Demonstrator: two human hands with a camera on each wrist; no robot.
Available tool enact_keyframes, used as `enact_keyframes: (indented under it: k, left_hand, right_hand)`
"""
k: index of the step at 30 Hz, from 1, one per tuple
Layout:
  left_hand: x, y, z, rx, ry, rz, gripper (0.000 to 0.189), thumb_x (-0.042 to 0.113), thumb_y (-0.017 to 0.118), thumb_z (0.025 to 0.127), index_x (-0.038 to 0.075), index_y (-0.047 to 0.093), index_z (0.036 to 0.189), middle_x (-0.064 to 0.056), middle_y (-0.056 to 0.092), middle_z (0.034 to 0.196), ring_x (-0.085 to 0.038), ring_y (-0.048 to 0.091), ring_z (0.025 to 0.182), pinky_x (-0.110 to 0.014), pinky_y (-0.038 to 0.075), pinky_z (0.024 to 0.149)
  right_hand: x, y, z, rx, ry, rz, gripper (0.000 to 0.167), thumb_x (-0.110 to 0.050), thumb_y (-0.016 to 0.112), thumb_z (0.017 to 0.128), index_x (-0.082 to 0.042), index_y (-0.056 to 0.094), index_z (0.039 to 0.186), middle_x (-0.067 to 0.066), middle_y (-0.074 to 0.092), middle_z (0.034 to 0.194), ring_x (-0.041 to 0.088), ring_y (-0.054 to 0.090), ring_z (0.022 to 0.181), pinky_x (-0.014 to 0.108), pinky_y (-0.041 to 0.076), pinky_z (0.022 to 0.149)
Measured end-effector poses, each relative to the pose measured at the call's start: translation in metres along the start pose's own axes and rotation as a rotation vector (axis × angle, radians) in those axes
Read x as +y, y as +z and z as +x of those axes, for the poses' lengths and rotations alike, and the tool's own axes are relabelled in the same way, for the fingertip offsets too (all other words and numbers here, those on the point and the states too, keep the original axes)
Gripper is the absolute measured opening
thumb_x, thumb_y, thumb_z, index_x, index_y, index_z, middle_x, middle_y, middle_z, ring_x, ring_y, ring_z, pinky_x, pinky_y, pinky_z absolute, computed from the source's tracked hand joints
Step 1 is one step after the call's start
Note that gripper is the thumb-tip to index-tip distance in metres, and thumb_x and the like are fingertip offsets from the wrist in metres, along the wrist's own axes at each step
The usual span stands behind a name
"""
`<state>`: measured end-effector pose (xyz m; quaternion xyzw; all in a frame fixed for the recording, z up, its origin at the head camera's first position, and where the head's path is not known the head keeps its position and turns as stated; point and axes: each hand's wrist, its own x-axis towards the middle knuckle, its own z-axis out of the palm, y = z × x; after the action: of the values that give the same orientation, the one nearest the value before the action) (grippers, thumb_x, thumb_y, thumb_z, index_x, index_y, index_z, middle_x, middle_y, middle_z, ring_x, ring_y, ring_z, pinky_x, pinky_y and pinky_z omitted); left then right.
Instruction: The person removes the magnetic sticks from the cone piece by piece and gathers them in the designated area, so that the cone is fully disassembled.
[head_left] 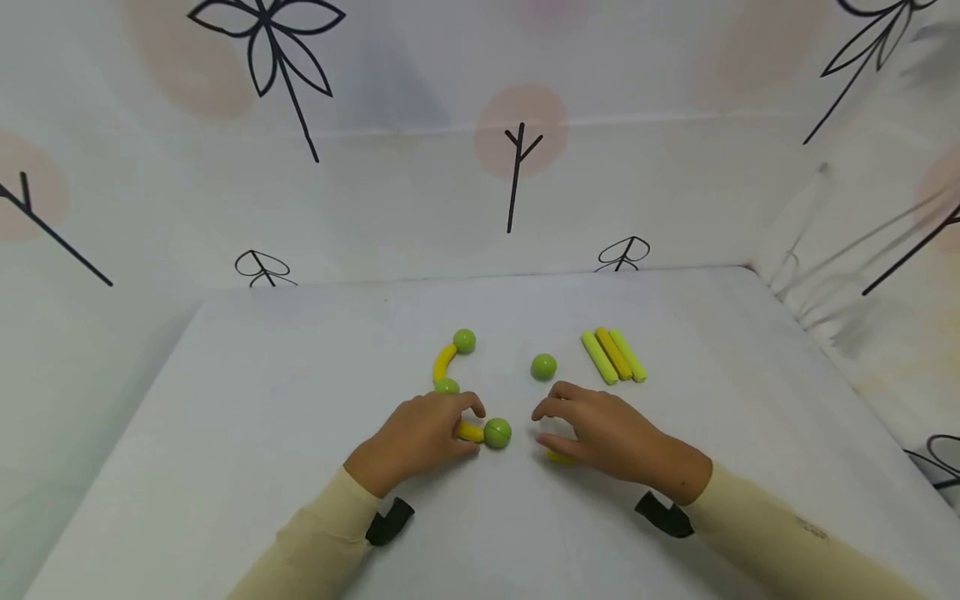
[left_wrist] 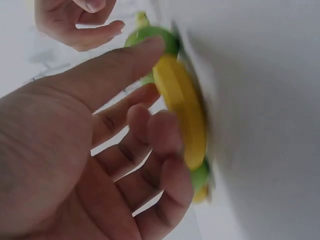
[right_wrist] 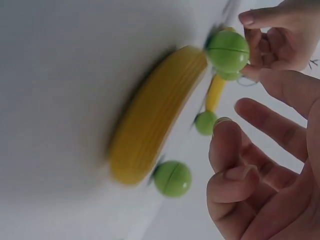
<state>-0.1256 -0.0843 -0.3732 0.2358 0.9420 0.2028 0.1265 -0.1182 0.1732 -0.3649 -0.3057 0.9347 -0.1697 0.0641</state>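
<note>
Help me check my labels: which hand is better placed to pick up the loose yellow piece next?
Probably the right hand: in the head view it is nearest the loose yellow piece, partly hiding it. The left hand is farther off, at another yellow piece beside a green ball.

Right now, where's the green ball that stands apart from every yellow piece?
In the head view, the lone green ball is slightly right of centre, just beyond the right hand's fingertips and left of the three sticks.
</note>
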Motion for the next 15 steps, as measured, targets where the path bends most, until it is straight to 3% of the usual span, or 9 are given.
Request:
enact_keyframes:
  k: [7,15]
  left_hand:
    - [-0.012,-0.014,-0.003,0.064,-0.029,0.038,0.027,0.019,0.084,0.082,0.016,0.071,0.105,0.007,0.06,0.074,-0.01,0.052,0.066,-0.027,0.045,0.061]
    - [-0.022,-0.01,-0.001,0.021,-0.028,0.008,0.021,0.019,0.082,0.084,0.019,0.074,0.103,0.009,0.06,0.076,-0.008,0.052,0.069,-0.025,0.043,0.062]
  right_hand:
    - [-0.014,0.007,0.025,0.022,-0.031,0.053,0.033,-0.029,0.076,0.089,-0.016,0.07,0.118,-0.003,0.067,0.104,0.009,0.061,0.079,0.021,0.049,0.067]
    - [-0.021,0.014,0.041,-0.083,-0.021,0.055,0.039,-0.034,0.076,0.089,-0.02,0.068,0.125,-0.005,0.066,0.106,0.01,0.064,0.089,0.027,0.052,0.074]
